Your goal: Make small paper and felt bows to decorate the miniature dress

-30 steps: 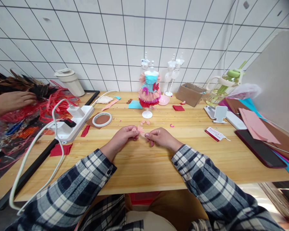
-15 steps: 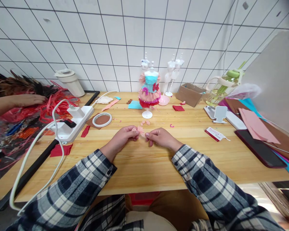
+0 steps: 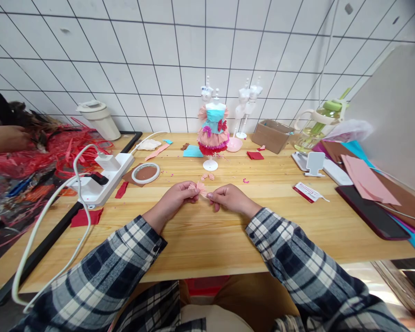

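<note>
Between my two hands, low over the wooden table (image 3: 207, 240), is a small fringed piece of pink crepe paper (image 3: 200, 187), fanned out like a flower. The fingers and thumb of my left hand (image 3: 180, 196) pinch its left side. My right hand (image 3: 230, 197) has thumb and forefinger closed at its right edge. Just beyond my fingers lie small pink paper scraps (image 3: 208, 176). Farther back stands a miniature dress form (image 3: 212, 129) on a white round base, wearing a blue bodice, ruffled pink and red skirt and paper flowers.
On the left are a tape roll (image 3: 145, 173), a power strip (image 3: 109, 177) with looping white cables, and a co-worker's hand (image 3: 8, 140) over red plastic strips. A pink bowl (image 3: 234, 144) and cardboard box (image 3: 272, 136) stand behind. At right lie a phone (image 3: 370, 212) and paper sheets (image 3: 368, 180).
The co-worker's hand has drawn back to the left, and a dark head shape now shows beside it. My hands keep their grip on the pink paper with hardly any movement.
</note>
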Demonstrator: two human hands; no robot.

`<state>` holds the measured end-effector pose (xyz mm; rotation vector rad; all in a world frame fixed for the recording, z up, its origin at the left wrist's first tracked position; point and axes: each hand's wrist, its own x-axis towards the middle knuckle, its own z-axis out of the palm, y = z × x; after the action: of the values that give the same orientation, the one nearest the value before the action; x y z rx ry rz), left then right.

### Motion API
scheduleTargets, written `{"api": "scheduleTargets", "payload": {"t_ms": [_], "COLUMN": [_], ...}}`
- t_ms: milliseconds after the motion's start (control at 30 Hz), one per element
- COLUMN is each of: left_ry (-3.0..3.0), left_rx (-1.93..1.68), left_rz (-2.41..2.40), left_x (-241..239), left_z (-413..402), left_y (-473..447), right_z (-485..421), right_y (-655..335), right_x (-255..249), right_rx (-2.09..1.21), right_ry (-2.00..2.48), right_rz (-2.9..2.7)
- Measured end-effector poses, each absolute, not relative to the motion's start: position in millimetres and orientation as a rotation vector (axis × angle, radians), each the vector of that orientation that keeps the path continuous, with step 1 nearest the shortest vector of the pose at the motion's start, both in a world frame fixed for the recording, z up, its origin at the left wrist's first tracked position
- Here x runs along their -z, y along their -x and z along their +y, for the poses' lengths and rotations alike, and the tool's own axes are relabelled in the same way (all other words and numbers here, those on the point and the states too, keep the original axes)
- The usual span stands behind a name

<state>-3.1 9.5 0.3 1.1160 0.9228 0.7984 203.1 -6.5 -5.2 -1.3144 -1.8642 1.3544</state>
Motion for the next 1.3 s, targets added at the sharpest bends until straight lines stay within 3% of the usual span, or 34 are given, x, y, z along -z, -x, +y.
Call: {"api": "scheduleTargets", "payload": {"t_ms": [1300], "left_ry": [-1.068], "left_rx": [-0.836], "left_rz": [0.853], "left_x": [0.0], "left_z": [9.9], "left_y": [2.7], "right_z": [-4.5], "right_y": [-203.2], "right_x": [10.2], "right_rx": [-1.409], "right_ry": [1.3], "right_rz": [-1.806]}}
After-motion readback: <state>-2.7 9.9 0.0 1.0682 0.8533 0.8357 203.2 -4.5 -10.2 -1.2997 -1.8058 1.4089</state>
